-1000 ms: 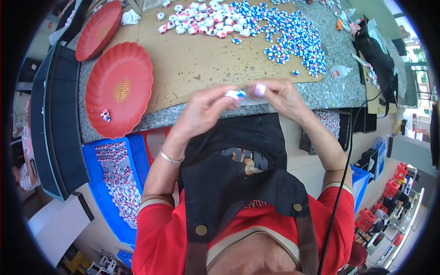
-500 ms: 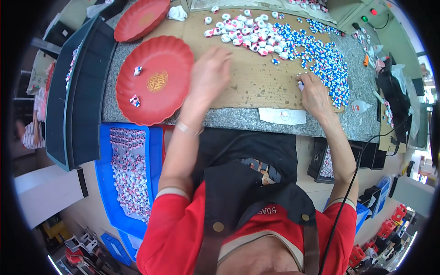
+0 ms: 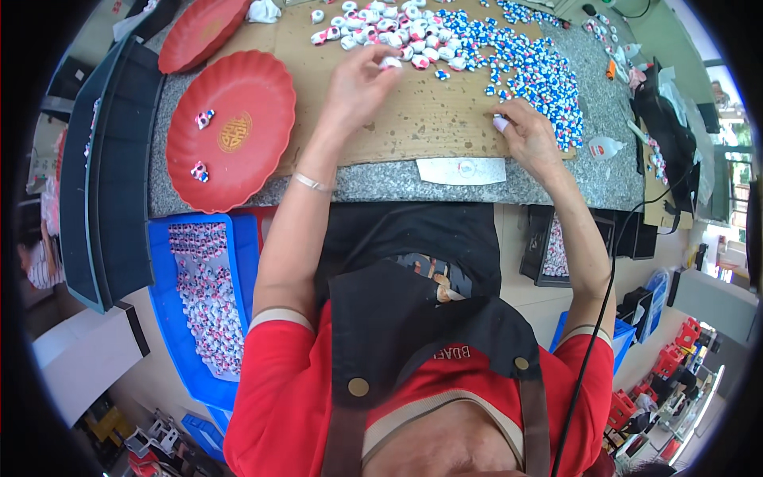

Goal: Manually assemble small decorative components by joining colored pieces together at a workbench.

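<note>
My left hand reaches over the brown cardboard sheet and pinches a small white-and-pink piece at the near edge of the white-and-pink pile. My right hand rests at the cardboard's right edge, its fingertips on a small pale piece beside the blue-and-white pile. A red scalloped plate to the left carries two assembled pieces.
A second red plate lies behind the first. A dark tray borders the granite table's left edge. A blue bin of finished pieces sits below the table on the left. A white card lies at the front edge.
One second ago both hands held pieces together near the table's front edge. The left hand then swept to the red plate and now has moved to the pink pile; the right went to the blue pile.
</note>
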A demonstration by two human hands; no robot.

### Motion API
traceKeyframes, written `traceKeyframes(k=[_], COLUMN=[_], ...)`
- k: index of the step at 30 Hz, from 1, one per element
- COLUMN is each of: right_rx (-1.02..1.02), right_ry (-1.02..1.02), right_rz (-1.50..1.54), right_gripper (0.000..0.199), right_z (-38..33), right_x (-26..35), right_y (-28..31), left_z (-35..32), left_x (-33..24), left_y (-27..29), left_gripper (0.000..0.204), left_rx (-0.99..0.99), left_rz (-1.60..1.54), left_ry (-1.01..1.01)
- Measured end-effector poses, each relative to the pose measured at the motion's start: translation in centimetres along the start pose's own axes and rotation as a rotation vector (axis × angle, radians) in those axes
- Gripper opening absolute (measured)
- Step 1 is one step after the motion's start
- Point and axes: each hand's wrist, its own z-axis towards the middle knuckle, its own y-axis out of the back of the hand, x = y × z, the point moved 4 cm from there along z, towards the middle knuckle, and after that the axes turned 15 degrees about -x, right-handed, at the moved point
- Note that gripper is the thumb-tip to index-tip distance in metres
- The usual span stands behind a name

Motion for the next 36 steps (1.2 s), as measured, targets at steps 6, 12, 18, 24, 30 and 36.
traceKeyframes(k=[6,12,18,24,30,36], right_rx=[-0.017,0.005,0.236,0.257,0.162,0.174], right_ry=[0.088,0.137,0.041,-0.061,0.243,0.263], right_rz=[-0.202,-0.257,-0.367,-0.27,-0.306,-0.547], right_gripper=[0.015,0.018,0.027,0.033,0.021,0.013], right_z=[-1.3,-0.4,0.4,0.7,1.7,1.2], right_x=[-0.1,-1.0,-1.5,-1.4,-1.4,-1.7], right_y=[0.7,-0.2,0.7,1.6,0.8,0.0], left_z=[-7.9,-10.9,-10.6,-11.3,-11.2,-10.4], left_x=[1.4,1.8,1.5,2.0,1.4,1.2], left_y=[0.1,-1.4,-1.1,-0.3,-0.7,-0.5], left_gripper=[0.026,0.031,0.029,0.028,0.028,0.035], left_rx=[0.235,0.341,0.369,0.359,0.342,0.293], left_rz=[-0.796,-0.984,-0.985,-0.903,-0.836,-0.8], left_ry=[0.349,0.546,0.498,0.541,0.533,0.461])
